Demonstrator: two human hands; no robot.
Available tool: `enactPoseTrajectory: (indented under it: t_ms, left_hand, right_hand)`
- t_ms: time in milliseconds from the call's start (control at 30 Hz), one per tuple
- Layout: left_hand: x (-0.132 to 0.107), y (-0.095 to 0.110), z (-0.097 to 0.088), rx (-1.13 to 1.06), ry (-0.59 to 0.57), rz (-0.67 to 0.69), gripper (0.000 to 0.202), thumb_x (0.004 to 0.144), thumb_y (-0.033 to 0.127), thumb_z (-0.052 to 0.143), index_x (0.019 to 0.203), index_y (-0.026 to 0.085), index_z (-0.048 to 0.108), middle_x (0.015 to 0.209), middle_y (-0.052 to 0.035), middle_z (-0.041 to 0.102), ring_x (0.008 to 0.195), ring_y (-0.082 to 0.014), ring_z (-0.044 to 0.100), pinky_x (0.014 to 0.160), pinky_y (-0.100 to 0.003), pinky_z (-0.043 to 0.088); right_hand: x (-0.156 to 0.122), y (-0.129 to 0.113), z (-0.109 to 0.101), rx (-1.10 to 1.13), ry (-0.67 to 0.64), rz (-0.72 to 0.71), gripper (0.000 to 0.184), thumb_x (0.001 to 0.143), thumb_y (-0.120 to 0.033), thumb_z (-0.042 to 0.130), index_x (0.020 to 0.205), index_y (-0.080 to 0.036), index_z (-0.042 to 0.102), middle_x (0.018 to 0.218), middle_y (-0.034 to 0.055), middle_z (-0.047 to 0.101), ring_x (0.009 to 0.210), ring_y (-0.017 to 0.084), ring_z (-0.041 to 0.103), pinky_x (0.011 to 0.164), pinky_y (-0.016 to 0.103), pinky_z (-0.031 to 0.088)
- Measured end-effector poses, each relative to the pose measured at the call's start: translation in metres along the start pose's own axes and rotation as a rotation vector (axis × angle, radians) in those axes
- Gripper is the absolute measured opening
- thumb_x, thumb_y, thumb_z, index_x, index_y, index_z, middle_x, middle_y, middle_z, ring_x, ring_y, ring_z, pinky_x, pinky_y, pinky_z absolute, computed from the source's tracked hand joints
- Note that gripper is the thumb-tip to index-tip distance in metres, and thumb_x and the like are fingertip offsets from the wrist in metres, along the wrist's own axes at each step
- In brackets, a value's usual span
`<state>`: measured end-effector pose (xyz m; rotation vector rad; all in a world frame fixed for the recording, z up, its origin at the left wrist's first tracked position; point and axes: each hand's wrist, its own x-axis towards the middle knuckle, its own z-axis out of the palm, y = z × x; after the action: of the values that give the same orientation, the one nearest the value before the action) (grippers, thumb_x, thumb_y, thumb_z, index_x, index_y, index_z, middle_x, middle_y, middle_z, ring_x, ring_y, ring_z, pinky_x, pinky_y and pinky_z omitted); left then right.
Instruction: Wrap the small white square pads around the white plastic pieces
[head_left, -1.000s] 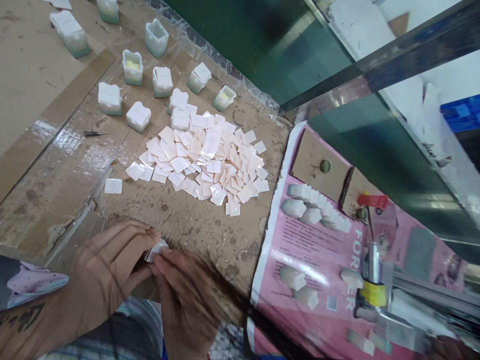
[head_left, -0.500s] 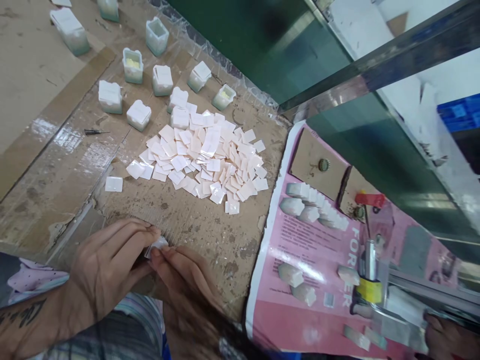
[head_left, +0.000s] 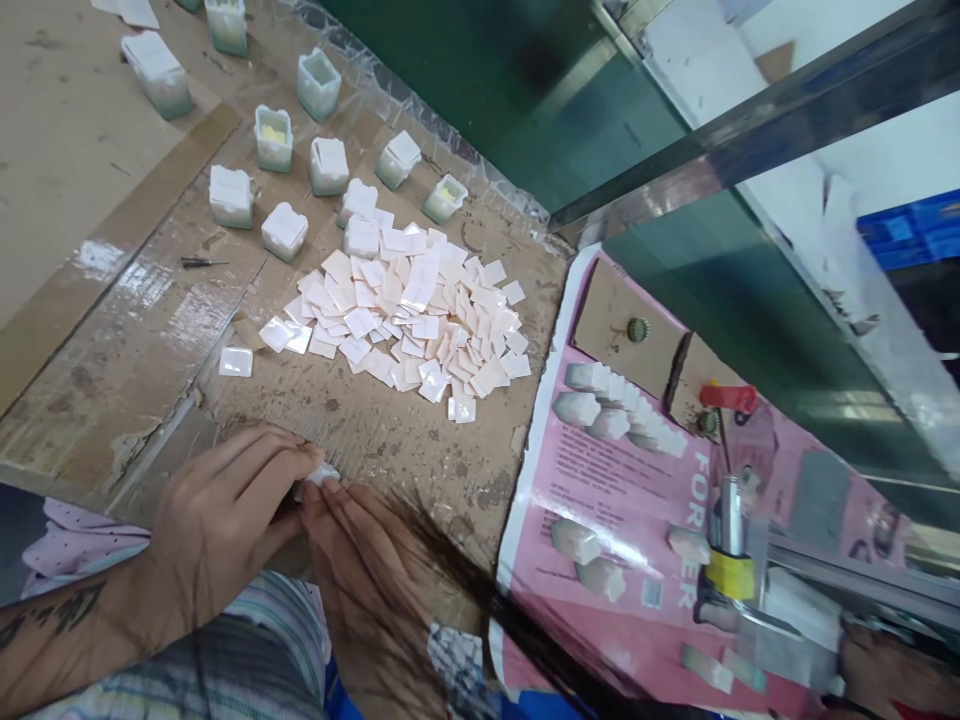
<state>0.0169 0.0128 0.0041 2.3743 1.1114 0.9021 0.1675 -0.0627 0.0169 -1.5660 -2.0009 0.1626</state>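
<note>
Near the table's front edge, my left hand [head_left: 232,490] and my right hand [head_left: 367,565] meet with fingertips pinched around a small white piece [head_left: 322,474]. Most of that piece is hidden by the fingers, so its exact kind does not show. Just beyond my hands lies a heap of thin, pale square tiles [head_left: 409,300], some with a glossy face. One single tile [head_left: 235,362] lies apart, left of the heap. A dark strand of hair [head_left: 495,600] hangs across the view beside my right hand.
Small white-and-green boxes, several with lids like this box [head_left: 285,232], stand behind the heap; one open box [head_left: 274,138] holds yellow bits. A thin dark-handled tool [head_left: 202,262] lies left. Rows of white pieces [head_left: 577,408] sit on a pink sheet [head_left: 540,610], near another person's hand [head_left: 874,655].
The white piece has shifted slightly between my fingertips, and both hands stay together. The hair strand has swung rightward across the view. The camera has moved a little.
</note>
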Motion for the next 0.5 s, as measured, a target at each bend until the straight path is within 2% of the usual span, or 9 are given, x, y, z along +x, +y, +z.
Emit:
enactPoseTrajectory:
  t_ms: [100,200,333,433,500]
  left_hand:
    - [0.0,-0.001,0.001,-0.003,0.008,-0.009,0.019,0.114,0.026,0.045,0.11,0.019,0.063,0.094,-0.0013,0.073,0.089,-0.018,0.071,0.082,-0.029,0.059]
    - [0.001,0.0,0.002,0.009,0.017,-0.016,0.023,0.115,0.029,0.045,0.109,0.019,0.064,0.095,-0.002,0.073,0.091,-0.0178,0.071,0.083,-0.028,0.058]
    - [0.001,0.001,0.001,0.005,0.025,-0.018,0.026,0.117,0.031,0.038,0.111,0.021,0.061,0.095,-0.0001,0.073,0.091,-0.016,0.071,0.083,-0.027,0.058]
    - [0.0,0.002,0.001,0.018,0.015,-0.024,0.025,0.117,0.03,0.04,0.109,0.021,0.061,0.094,0.0,0.073,0.091,-0.0154,0.069,0.082,-0.026,0.057]
    - [0.0,0.002,0.002,0.036,0.013,-0.017,0.024,0.117,0.027,0.041,0.108,0.02,0.062,0.094,-0.0008,0.072,0.091,-0.0159,0.067,0.083,-0.026,0.055]
  right_hand:
    - [-0.004,-0.002,0.005,-0.081,0.112,-0.028,0.035,0.106,-0.015,0.046,0.124,-0.01,0.076,0.115,0.0037,0.085,0.109,0.018,0.08,0.12,0.023,0.05]
    - [-0.013,-0.009,0.011,-0.168,0.162,0.007,0.041,0.107,-0.028,0.045,0.131,-0.01,0.074,0.124,0.003,0.082,0.118,0.02,0.077,0.128,0.026,0.04]
    - [-0.024,-0.014,0.017,-0.234,0.104,0.027,0.051,0.107,-0.026,0.045,0.155,-0.012,0.054,0.14,-0.0019,0.073,0.135,0.017,0.068,0.131,0.027,0.033]
    - [-0.025,-0.012,0.019,-0.176,0.128,0.043,0.053,0.107,-0.023,0.044,0.159,-0.014,0.048,0.137,-0.0038,0.075,0.14,0.015,0.064,0.132,0.027,0.034]
    - [-0.022,-0.01,0.019,-0.147,0.134,0.026,0.054,0.107,-0.025,0.043,0.159,-0.013,0.047,0.132,-0.003,0.078,0.136,0.016,0.067,0.13,0.026,0.038]
